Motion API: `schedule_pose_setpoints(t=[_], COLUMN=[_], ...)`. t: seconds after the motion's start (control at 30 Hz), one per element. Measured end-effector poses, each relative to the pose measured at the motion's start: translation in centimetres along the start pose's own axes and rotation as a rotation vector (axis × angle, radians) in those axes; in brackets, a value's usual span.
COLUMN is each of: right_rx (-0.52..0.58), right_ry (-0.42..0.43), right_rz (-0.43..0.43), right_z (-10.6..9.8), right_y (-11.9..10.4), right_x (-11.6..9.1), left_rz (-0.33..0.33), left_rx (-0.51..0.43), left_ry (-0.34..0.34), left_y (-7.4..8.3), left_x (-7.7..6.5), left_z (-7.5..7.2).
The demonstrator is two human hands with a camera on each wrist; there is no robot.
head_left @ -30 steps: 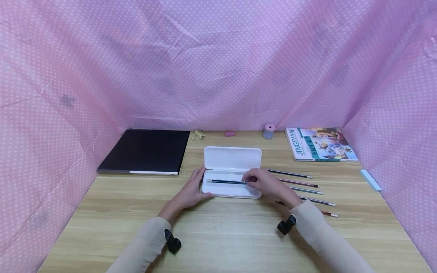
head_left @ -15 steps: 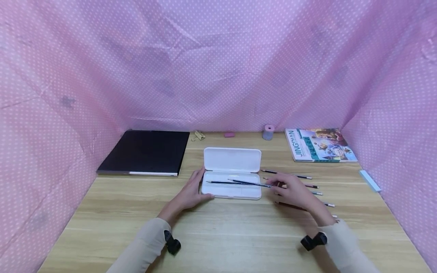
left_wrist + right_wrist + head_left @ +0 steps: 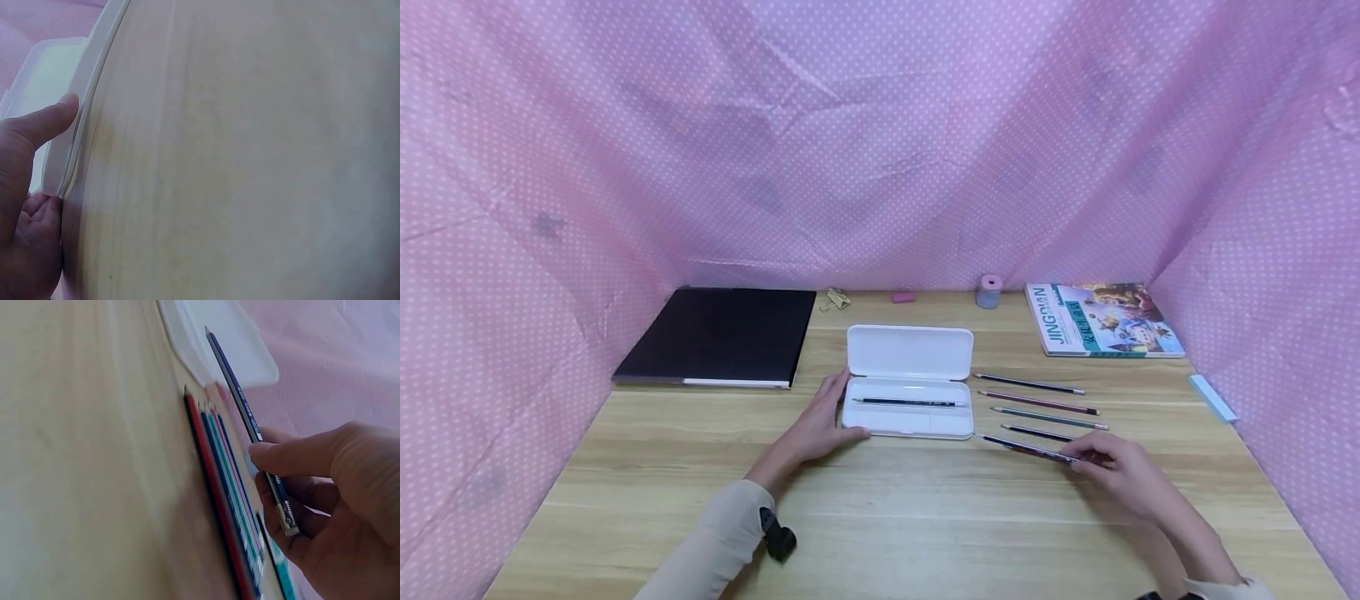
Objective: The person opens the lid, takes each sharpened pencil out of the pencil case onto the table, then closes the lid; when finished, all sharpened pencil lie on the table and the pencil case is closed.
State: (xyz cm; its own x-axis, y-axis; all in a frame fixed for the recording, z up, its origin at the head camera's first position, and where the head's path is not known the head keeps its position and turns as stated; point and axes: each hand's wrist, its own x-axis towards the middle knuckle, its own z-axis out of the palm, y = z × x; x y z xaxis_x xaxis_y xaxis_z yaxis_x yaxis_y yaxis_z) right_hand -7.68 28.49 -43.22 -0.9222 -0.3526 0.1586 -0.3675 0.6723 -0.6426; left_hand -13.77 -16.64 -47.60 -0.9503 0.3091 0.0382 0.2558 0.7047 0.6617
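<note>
An open white pencil case (image 3: 910,352) lies at the middle of the table, a dark pencil (image 3: 910,403) inside it. My left hand (image 3: 820,425) holds the case's left end, thumb on the front wall (image 3: 74,134) and fingers round the corner. My right hand (image 3: 1120,471) pinches a dark blue pencil (image 3: 240,400) near its white eraser end, thumb against fingers, its point toward the case. This pencil hangs close over a red pencil (image 3: 209,456) on the table. Behind it lie a maroon pencil (image 3: 1037,402), a teal pencil (image 3: 1048,417) and other dark pencils.
A black folder (image 3: 718,333) lies at the left. Along the back are a gold clip (image 3: 837,297), a pink eraser (image 3: 904,297) and a small pink-and-grey sharpener-like cylinder (image 3: 988,292). A storybook (image 3: 1105,321) and a light blue strip (image 3: 1212,397) are at the right.
My right hand has lifted the dark blue pencil out of the case and carried it right and nearer to me, over the row's front. The left hand keeps its place on the case.
</note>
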Motion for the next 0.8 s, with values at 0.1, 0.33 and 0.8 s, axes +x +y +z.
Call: schedule_pose_setpoints(t=[0.1, 0.33, 0.8], right_rx=[-0.016, -0.042, -0.101], right_ry=[0.032, 0.092, 0.127], right_rz=[-0.004, 0.051, 0.067], right_z=[0.0, 0.1, 0.0], right_y=[0.8, 2.1, 2.6], right_x=[-1.5, -4.1, -5.0], left_rz=[-0.002, -0.004, 0.008], left_rx=[-0.008, -0.011, -0.010], left_ry=[-0.003, -0.002, 0.001], left_y=[0.0, 0.0, 0.1], left_x=[0.0, 0.0, 0.0], left_z=[-0.1, -0.1, -0.1])
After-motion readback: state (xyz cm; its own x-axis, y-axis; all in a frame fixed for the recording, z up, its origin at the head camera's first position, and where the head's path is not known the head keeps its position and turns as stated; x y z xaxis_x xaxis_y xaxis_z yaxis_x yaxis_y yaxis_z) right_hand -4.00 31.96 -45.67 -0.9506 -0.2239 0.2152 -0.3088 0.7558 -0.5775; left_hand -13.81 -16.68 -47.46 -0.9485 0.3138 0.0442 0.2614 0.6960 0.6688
